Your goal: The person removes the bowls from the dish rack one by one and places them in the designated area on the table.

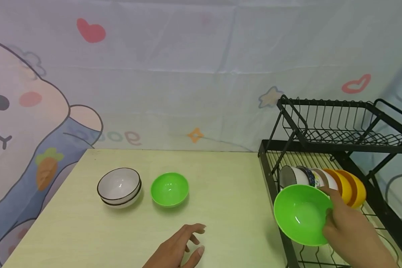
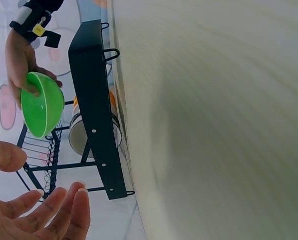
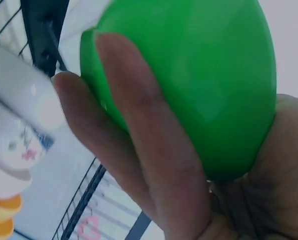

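My right hand (image 1: 350,223) grips a green bowl (image 1: 301,216) by its right side, thumb toward the inside, over the front of the black dish rack (image 1: 271,186). In the right wrist view, fingers (image 3: 149,115) lie along the outside of that bowl (image 3: 213,90). My left hand (image 1: 179,247) hovers above the table with relaxed fingers, holding nothing. Beyond it, a second green bowl (image 1: 169,190) stands upright on the table. To its left is a stack of white bowls (image 1: 119,186) with dark rims.
Behind the held bowl, the rack's lower level carries a row of bowls on edge: white ones (image 1: 289,176), a patterned one (image 1: 309,175) and yellow ones (image 1: 355,190). An upper wire shelf (image 1: 341,137) overhangs them. A printed cloth (image 1: 187,74) hangs behind the pale table (image 1: 227,193).
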The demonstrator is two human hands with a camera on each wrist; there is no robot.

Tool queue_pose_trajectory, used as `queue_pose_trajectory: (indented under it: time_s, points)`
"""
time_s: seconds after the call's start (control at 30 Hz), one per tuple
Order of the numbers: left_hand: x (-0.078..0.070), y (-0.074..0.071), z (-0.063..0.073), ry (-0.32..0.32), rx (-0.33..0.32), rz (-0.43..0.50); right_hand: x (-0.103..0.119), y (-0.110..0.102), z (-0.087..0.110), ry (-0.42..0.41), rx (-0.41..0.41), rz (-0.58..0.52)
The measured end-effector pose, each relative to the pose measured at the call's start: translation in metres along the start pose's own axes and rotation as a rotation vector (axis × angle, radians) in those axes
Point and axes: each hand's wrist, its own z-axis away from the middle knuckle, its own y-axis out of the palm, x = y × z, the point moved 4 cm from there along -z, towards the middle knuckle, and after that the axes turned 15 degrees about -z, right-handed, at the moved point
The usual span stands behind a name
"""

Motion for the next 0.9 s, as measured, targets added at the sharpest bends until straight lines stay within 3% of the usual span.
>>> queue_pose_trajectory:
  time_s: [0.17,0.43,0.6,0.9]
  points:
    - [0.000,0.000,0.002,-0.012,-0.013,0.002,0.011,0.018,0.003,-0.058,-0.022,-0.012]
    - [0.001,0.002,0.001,-0.034,0.027,0.054,0.033,0.057,0.003,-0.153,0.036,-0.052]
    - [0.001,0.003,0.001,-0.027,0.059,0.095,0.041,0.078,0.006,-0.166,0.082,-0.094]
    - [0.000,0.004,0.000,-0.042,0.098,0.175,0.048,0.102,0.015,-0.284,0.101,-0.194]
